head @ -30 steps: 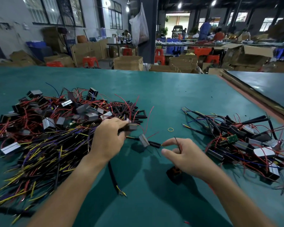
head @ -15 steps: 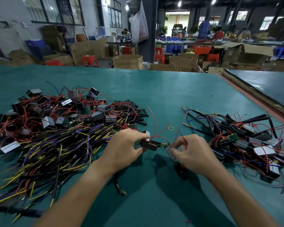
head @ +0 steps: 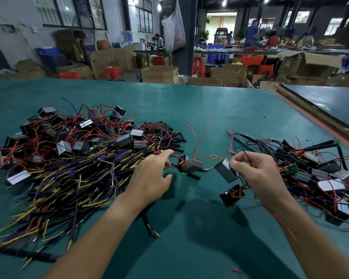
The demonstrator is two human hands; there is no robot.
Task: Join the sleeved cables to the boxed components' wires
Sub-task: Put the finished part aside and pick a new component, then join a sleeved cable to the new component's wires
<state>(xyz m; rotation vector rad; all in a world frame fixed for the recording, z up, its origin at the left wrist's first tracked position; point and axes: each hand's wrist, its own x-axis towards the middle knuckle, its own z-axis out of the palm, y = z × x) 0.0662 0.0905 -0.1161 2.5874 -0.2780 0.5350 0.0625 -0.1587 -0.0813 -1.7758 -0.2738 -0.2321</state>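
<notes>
Boxes, two of them grey, sit between your hands just above the table (head: 189, 109). Your right hand (head: 258, 176) is curled tight: its fingertips pinch the right box (head: 225, 171) by its near end, and one thin black wire (head: 247, 158) rises out of the same pinch. Your left hand (head: 149, 178) lies nearly flat, index stretched forward and thumb spread well below it, gripping nothing that shows; its fingertips stop just short of the left box (head: 192, 165), with red leads running between finger and thumb. One short yellow wire (head: 208, 169) links the two boxes, and one long red wire (head: 192, 137) arcs up from the left one. A third box (head: 231, 195), black, lies under your right hand. One yellow rubber band (head: 215, 157) rests just beyond the boxes.

One loose cable (head: 146, 222) in a black sleeve runs out from under your left forearm, its bare ends yellow. Further left is the first of two piles: the cables (head: 79, 188), purple, yellow and black, too many to count, with more than ten boxes tangled in red leads behind them and a cluster of black sleeves (head: 169, 135) at its right edge. The right pile (head: 320, 184) holds boxes, dark cables and one green board (head: 290, 168). One red scrap (head: 236, 270) lies near the table's front edge.
</notes>
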